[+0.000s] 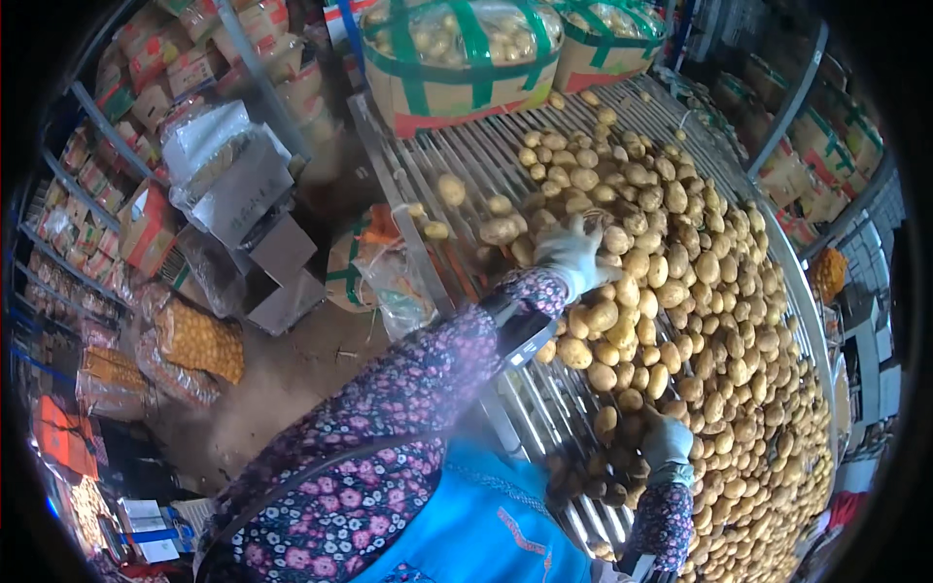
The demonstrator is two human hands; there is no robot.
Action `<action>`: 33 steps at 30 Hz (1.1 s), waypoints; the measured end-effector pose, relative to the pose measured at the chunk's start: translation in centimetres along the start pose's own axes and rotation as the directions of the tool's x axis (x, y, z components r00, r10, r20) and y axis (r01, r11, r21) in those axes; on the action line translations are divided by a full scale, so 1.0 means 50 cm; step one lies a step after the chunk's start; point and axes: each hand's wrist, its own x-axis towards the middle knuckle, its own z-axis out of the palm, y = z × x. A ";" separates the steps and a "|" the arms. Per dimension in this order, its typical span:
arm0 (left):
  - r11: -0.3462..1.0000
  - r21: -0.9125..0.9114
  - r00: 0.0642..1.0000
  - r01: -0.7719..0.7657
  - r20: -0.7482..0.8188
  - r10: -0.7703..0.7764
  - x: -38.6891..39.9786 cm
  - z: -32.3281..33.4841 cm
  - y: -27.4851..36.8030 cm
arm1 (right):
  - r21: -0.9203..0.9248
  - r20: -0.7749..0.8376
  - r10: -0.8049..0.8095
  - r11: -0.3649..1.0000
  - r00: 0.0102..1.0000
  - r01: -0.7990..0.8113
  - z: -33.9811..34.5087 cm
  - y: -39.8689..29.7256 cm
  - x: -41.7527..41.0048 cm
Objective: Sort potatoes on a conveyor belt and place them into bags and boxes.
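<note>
Many potatoes (670, 291) lie heaped on a slatted metal roller table (474, 157). My left hand (572, 259), in a pale work glove, rests among the potatoes at the heap's near left side, fingers spread. Lower down, my right hand (667, 441), gloved as well, touches the heap; its fingertips are partly hidden among the potatoes, so any grip is unclear. A dark device is strapped at my left wrist. Several darker potatoes (583, 477) lie in shadow left of my right hand.
Cardboard boxes of potatoes bound with green tape, one large box (466, 91) in front, stand at the table's far end. Left of the table are a taped carton (346, 266), opened grey boxes (240, 189) and a net sack (200, 339). A metal rail (809, 313) edges the right side.
</note>
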 end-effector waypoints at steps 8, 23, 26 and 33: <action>0.866 -0.366 0.876 -0.341 0.209 0.434 -0.153 0.093 0.219 | 0.873 -0.236 0.365 0.486 0.901 0.032 0.040 -0.023 -0.109; 0.875 -0.159 0.884 -0.457 -0.193 0.427 -0.125 0.064 0.060 | 0.951 0.107 0.786 -0.260 0.609 0.168 0.147 -0.003 -0.528; 0.906 -0.011 0.906 -0.423 -0.003 0.423 -0.083 0.046 -0.096 | 0.892 0.247 0.755 -0.422 0.607 0.161 0.131 -0.038 -0.502; 0.443 -0.404 0.569 -0.800 -0.276 0.775 -0.270 0.088 -0.061 | 0.998 0.062 0.549 -0.028 0.834 -0.056 -0.033 -0.079 -0.322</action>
